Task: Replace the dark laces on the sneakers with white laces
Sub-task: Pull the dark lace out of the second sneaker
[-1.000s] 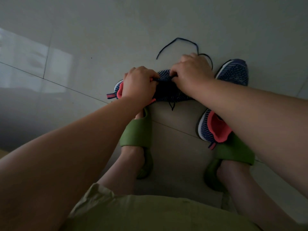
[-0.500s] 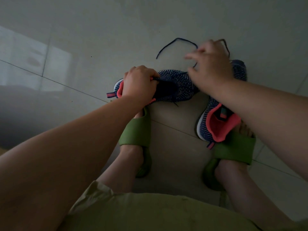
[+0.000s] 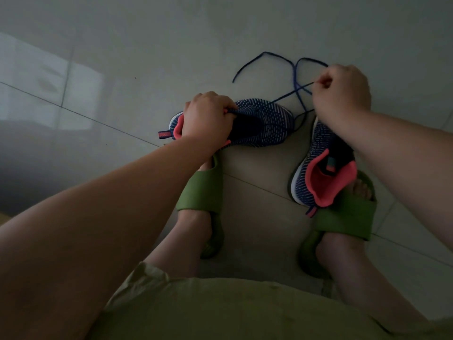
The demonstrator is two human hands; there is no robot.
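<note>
Fingers [image 3: 323, 82] of the right hand [image 3: 343, 94] pinch the dark lace [image 3: 297, 92], drawing it out; left hand [image 3: 208, 119] grips the sneaker [image 3: 264, 123]. Next, I think: free the remaining eyelets.

On the tiled floor [image 3: 122, 77], the left hand [image 3: 206, 119] grips the collar of a navy knit sneaker [image 3: 264, 126] lying on its side, while the right hand [image 3: 343, 94] pinches a dark lace [image 3: 286, 98] drawn taut from it, above the second sneaker [image 3: 316, 175] beside green slides [image 3: 201, 190].
</note>
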